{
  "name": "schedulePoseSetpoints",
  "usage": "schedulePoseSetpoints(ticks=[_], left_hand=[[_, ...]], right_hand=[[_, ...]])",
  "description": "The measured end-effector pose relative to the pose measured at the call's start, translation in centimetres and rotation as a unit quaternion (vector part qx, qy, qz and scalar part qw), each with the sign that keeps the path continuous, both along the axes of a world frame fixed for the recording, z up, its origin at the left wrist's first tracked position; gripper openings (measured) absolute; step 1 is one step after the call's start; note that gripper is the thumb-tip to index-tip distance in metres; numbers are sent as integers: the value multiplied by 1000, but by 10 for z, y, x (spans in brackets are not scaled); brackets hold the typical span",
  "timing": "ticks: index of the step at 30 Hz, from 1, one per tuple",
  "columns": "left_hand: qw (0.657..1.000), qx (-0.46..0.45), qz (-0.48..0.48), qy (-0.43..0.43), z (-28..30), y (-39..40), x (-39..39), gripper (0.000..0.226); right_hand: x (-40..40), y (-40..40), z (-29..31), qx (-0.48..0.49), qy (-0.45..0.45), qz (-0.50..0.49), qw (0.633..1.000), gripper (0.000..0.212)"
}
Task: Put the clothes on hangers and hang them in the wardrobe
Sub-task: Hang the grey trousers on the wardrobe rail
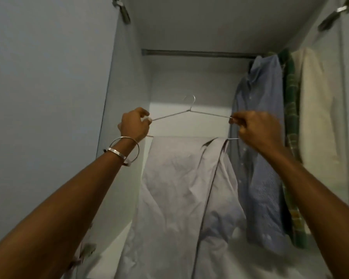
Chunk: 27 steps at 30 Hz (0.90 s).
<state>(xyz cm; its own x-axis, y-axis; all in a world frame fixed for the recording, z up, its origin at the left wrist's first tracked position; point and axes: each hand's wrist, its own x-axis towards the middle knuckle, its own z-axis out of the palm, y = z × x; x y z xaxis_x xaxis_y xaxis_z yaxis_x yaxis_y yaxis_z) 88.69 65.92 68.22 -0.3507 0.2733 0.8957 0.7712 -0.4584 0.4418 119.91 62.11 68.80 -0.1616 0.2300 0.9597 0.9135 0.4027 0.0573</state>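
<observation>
Bangles circle the wrist of the left hand, which pinches one end of a wire hanger; the right hand pinches the other. A pale garment hangs folded over its lower bar, well below the rail. Lift level, tip the hook over bare rail left of the blue shirt. No readable writing anywhere.

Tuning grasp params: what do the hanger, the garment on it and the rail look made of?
Hanger: thin bare metal wire by the look, pale grey, twisted at the neck. Garment: light woven fabric, probably cotton, pale lilac, matte, creased. Rail: seemingly a metal tube, dull grey with a faint sheen.
</observation>
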Motion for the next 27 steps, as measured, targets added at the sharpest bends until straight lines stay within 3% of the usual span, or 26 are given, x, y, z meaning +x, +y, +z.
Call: schedulePoseSetpoints(ticks=[7,15,22,27], left_hand=[[987,10,78,138,44,51,-29,28],[977,68,123,162,130,126,-74,25],[982,130,104,85,236,170,-121,23],[985,138,80,58,273,188,-126,26]], right_hand=[[-68,73,71,66,-6,-121,990,18],[-167,161,160,158,48,-139,976,17],[-231,237,254,215,61,-139,965,20],[-260,263,304,239,66,-130,960,23]])
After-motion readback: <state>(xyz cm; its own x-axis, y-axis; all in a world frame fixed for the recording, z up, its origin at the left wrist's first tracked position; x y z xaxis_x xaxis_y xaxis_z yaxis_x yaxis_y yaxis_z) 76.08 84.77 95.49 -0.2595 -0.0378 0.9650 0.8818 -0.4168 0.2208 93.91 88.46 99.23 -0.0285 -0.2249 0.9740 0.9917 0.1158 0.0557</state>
